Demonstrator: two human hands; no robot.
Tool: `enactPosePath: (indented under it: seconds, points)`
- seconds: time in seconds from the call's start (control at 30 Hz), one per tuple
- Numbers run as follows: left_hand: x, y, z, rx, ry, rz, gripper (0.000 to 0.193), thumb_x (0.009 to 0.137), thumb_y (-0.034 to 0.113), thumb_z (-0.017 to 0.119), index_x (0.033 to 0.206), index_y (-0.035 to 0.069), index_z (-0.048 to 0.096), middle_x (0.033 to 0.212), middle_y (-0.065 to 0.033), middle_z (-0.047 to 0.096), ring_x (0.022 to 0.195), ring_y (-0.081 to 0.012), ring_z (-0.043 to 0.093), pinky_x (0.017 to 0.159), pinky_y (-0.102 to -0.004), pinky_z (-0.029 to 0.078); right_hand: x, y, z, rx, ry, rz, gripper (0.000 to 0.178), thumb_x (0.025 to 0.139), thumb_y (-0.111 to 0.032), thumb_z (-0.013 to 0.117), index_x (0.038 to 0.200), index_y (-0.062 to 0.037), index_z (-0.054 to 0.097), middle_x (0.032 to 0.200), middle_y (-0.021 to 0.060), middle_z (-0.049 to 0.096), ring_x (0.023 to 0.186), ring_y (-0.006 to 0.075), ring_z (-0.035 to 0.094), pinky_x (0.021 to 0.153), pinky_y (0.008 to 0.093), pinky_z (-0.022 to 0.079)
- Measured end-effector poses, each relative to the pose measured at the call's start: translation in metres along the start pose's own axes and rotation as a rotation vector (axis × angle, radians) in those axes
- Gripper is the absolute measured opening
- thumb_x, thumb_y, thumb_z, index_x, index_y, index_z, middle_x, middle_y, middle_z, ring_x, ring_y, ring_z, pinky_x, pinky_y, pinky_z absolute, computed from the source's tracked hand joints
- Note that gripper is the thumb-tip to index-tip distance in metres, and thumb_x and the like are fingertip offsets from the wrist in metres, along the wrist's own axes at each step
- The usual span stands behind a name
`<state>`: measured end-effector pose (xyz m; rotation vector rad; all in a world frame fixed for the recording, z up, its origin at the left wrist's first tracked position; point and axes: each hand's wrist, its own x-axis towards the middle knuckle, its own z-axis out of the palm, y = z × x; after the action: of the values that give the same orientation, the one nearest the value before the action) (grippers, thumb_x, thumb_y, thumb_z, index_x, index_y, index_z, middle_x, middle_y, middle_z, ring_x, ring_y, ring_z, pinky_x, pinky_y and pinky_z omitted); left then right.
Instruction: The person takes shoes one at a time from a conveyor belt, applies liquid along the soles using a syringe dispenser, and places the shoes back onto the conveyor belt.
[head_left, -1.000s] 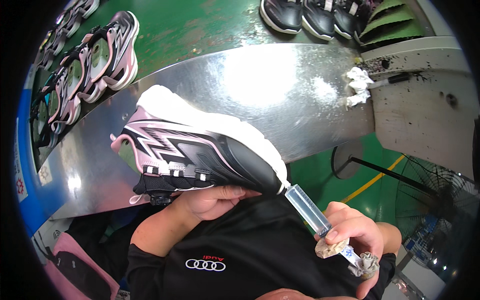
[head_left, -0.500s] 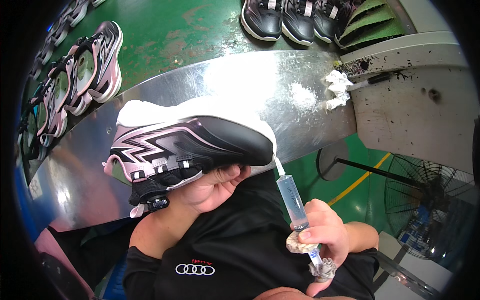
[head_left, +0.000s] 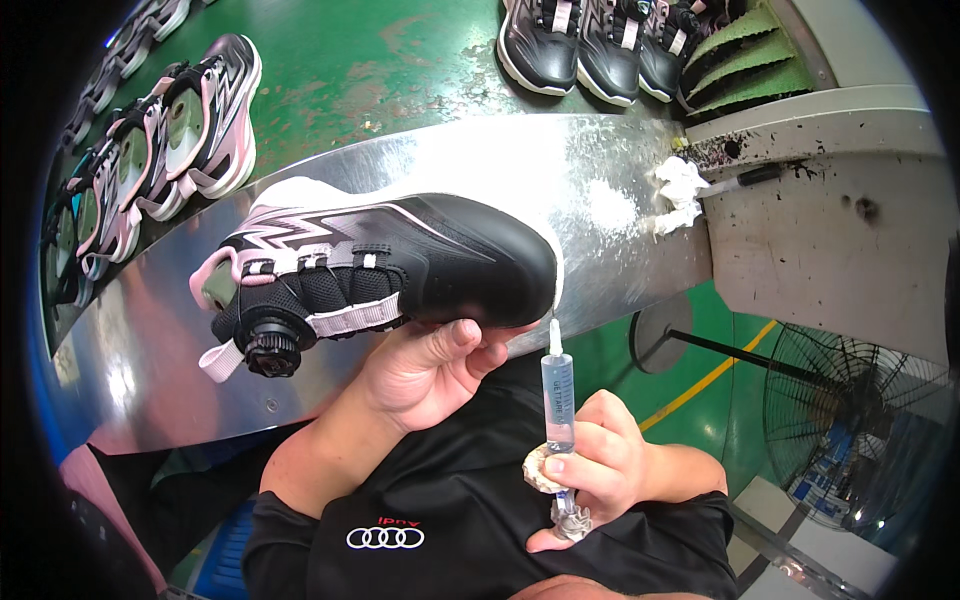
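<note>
A black and pink sneaker [head_left: 470,258] with a white sole is tilted on its side above the metal table, toe to the right. My left hand [head_left: 430,375] grips it from below near the forefoot, and a round dial with a pull loop hangs at its tongue. Closed around a clear syringe [head_left: 559,400] is my right hand [head_left: 600,465], thumb on the plunger end. Clear liquid fills the barrel, and wrapping covers its flange and plunger end. The syringe's fine tip meets the toe edge, where sole and upper join; whether it touches I cannot tell.
The curved metal table [head_left: 330,400] bears white residue and crumpled white tissue [head_left: 680,185] beside a black-capped marker [head_left: 745,178]. More sneakers [head_left: 215,115] line the far left; others [head_left: 540,45] stand at the far side near green pads [head_left: 745,55]. A caged fan [head_left: 850,410] is at right.
The sneaker has rolled so more of its upper and dial faces me. The syringe has swung more upright, its plunger end moving left with my right hand.
</note>
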<state>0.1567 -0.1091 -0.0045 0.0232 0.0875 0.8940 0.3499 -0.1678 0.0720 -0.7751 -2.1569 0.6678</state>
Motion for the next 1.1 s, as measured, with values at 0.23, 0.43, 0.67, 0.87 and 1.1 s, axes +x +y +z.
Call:
enactPosePath:
  seconds: [0.23,0.43,0.67,0.87,1.1]
  points:
    - [0.0,0.0,0.005,0.005,0.0,0.008,0.039,0.088,0.012,0.059,0.125,0.006,0.051,0.124,-0.0148,0.054,0.119,-0.0308,0.05,0.087,-0.0249,0.053,-0.003,0.006,0.007,-0.047,0.015,-0.048,0.061,0.072,-0.05,0.069,0.107,-0.0012,0.056,0.089,0.0112,0.06,0.058,0.0197,0.045,0.051,0.0316,0.034]
    - [-0.001,-0.002,0.007,0.016,0.016,0.012,0.038,0.089,0.013,0.058,0.125,0.007,0.05,0.125,-0.0148,0.053,0.118,-0.0305,0.051,0.084,-0.0252,0.054,-0.006,0.007,0.009,-0.074,0.02,-0.062,0.063,0.071,-0.05,0.069,0.109,-0.0017,0.055,0.089,0.0097,0.06,0.059,0.0193,0.044,0.051,0.0315,0.033]
    - [-0.001,-0.001,0.005,0.003,0.009,0.013,0.035,0.09,0.012,0.056,0.124,0.008,0.051,0.126,-0.0142,0.052,0.119,-0.0308,0.049,0.085,-0.0267,0.054,-0.008,0.006,0.012,-0.083,0.026,-0.04,0.065,0.069,-0.05,0.07,0.11,-0.0022,0.054,0.088,0.0089,0.059,0.06,0.0199,0.044,0.052,0.0327,0.033]
    - [-0.012,0.0,0.006,0.006,0.058,-0.018,0.031,0.085,0.005,0.06,0.116,0.005,0.058,0.118,-0.0138,0.059,0.112,-0.0299,0.055,0.085,-0.0326,0.052,-0.024,-0.001,0.007,-0.055,0.211,-0.114,0.073,0.064,-0.057,0.074,0.112,-0.0101,0.048,0.1,0.0133,0.052,0.069,0.0224,0.049,0.055,0.0349,0.034]
    - [-0.121,0.009,0.021,-0.002,0.346,0.009,0.071,0.072,-0.001,0.064,0.136,0.002,0.032,0.131,-0.0153,0.047,0.12,-0.0292,0.048,0.102,-0.0429,0.038,-0.01,0.084,0.0,-0.276,0.111,0.007,0.086,0.06,-0.047,0.079,0.121,-0.0019,0.038,0.103,0.0158,0.049,0.085,0.0306,0.048,0.075,0.0421,0.038]
